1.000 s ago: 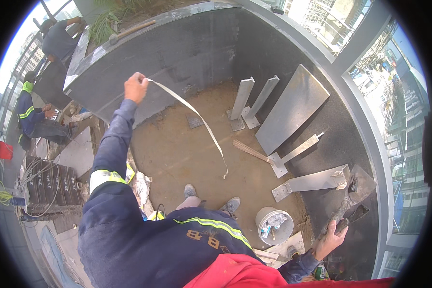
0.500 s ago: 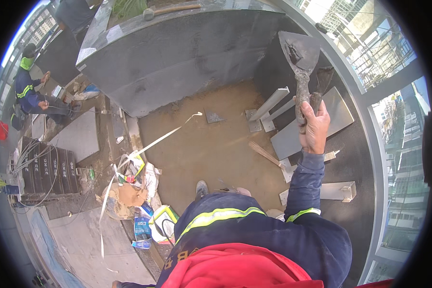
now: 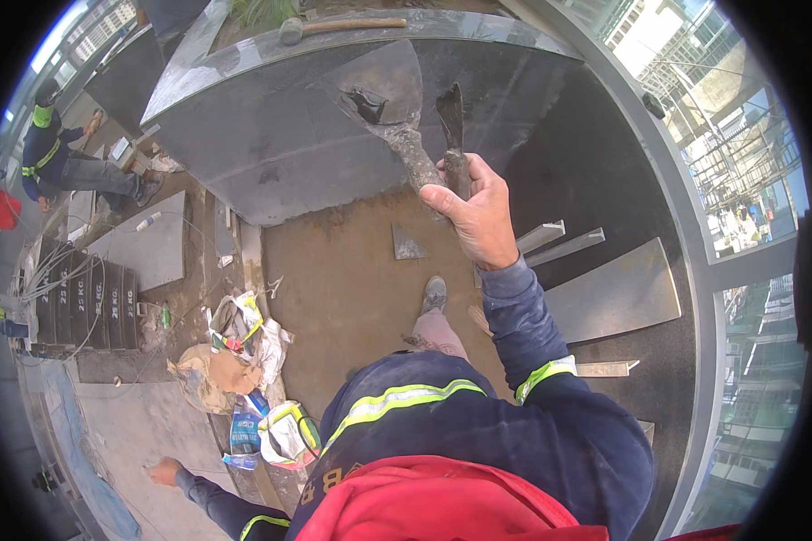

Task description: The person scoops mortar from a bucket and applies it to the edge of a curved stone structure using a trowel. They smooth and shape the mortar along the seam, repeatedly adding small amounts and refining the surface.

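My right hand [image 3: 480,212], raised at the centre, is closed round the handles of two scrapers. One is a wide scraper [image 3: 397,108] with a mortar-crusted handle and a dark lump on its blade. The other is a narrow dark scraper [image 3: 451,117] beside it. Both blades point away from me, in front of the dark grey panel wall [image 3: 289,135]. At the lower left my left hand [image 3: 163,472] reaches out over pale boards [image 3: 153,424]. Its fingers, small and partly hidden, look loosely stretched, and nothing shows in them.
Torn bags and packaging [image 3: 244,334] lie left of the brown floor [image 3: 325,270]. Loose panels [image 3: 613,293] lean at the right. A mallet [image 3: 352,25] rests on the wall's top. Dark stacked blocks [image 3: 86,302] stand at the left; another person [image 3: 50,149] sits beyond.
My right hand has swung left with both scrapers, which now stand apart. The long white strap across the floor is gone from there. My left hand has come into view at the lower left.
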Demonstrator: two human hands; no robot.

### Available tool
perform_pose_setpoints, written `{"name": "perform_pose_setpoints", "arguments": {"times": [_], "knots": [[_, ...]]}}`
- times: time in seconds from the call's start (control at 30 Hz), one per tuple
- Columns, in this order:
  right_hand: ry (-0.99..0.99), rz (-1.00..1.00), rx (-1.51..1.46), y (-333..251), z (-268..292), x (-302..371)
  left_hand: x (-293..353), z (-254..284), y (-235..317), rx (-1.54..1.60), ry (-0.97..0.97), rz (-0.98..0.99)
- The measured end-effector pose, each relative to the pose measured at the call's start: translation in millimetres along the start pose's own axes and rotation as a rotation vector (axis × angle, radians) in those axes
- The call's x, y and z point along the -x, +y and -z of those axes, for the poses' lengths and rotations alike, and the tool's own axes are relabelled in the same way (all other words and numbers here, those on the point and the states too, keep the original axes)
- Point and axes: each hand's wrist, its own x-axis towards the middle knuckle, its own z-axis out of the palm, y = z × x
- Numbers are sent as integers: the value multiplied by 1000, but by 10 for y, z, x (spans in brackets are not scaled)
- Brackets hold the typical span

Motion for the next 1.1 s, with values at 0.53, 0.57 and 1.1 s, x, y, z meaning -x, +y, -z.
{"name": "perform_pose_setpoints", "arguments": {"times": [0.53, 0.57, 1.1], "knots": [[76, 15, -137, 339, 1684, -1548, 6265, 4142, 6722, 1600, -2160, -837], [90, -18, -159, 398, 1803, -1563, 6345, 4156, 6800, 1618, -2076, -803], [-164, -404, -67, 511, 1383, -2776, 5806, 3532, 8100, 1516, -1472, -1258]]}}
